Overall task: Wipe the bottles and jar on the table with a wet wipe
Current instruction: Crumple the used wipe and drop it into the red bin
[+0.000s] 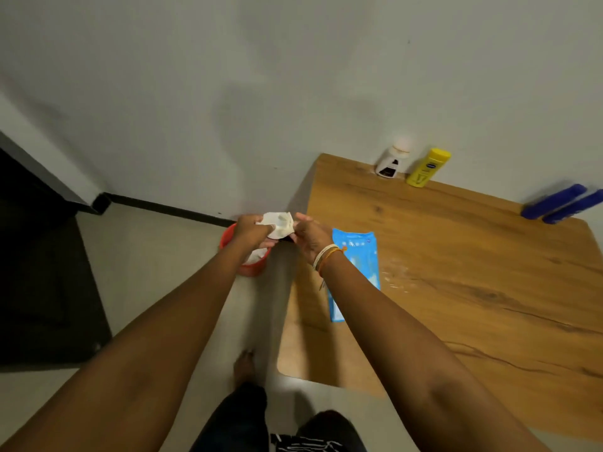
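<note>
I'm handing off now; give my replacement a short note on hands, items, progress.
Left hand and right hand both pinch a crumpled white wet wipe above the red plastic bucket on the floor. The white bottle and yellow plastic bottle stand by the wall; two dark blue tubes lie on the wooden table. Blue wipe pack lies at the table edge. Progress unclear; no jar visible.

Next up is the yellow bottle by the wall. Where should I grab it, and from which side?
Take the yellow bottle around its mid-body, coming from the open table side in front. It stands upright close to the wall, with the white bottle right beside it, so the back and that side look cramped. Both the left hand and right hand currently hold the wipe, so free one first.
</note>
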Available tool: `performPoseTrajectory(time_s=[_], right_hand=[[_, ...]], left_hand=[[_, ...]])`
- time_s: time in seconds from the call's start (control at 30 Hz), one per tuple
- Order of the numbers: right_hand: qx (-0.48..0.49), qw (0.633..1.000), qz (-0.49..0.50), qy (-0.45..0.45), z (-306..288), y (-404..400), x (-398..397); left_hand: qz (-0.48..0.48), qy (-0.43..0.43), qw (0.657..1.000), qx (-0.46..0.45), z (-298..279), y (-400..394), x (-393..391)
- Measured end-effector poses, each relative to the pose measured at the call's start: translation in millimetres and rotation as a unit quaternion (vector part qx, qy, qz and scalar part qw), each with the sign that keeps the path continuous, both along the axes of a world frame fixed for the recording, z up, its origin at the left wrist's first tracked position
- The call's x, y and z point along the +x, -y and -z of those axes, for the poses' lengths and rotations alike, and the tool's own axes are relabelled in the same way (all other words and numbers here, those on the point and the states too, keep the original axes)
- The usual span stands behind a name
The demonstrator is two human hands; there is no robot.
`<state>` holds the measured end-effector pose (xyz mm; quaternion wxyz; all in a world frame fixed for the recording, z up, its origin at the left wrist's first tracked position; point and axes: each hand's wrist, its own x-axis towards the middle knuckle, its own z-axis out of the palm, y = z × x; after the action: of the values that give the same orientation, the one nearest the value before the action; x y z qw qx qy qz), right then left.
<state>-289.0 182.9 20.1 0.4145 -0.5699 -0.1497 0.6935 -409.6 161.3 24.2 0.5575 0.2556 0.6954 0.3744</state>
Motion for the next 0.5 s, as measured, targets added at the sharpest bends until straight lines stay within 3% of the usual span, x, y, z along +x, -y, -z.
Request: performPoseTrajectory(time_s=[0.2, 0.5], right_hand=[[-0.015, 0.995, 0.005, 0.100, 31, -36, -62], [-0.084, 0.962, -0.197, 0.169, 127, -116, -117]], left_hand=[[0.015, -0.002, 0.999, -0.044, 23, -31, -61], [0.008, 0.055, 0.992, -0.115, 113, -91, -98]])
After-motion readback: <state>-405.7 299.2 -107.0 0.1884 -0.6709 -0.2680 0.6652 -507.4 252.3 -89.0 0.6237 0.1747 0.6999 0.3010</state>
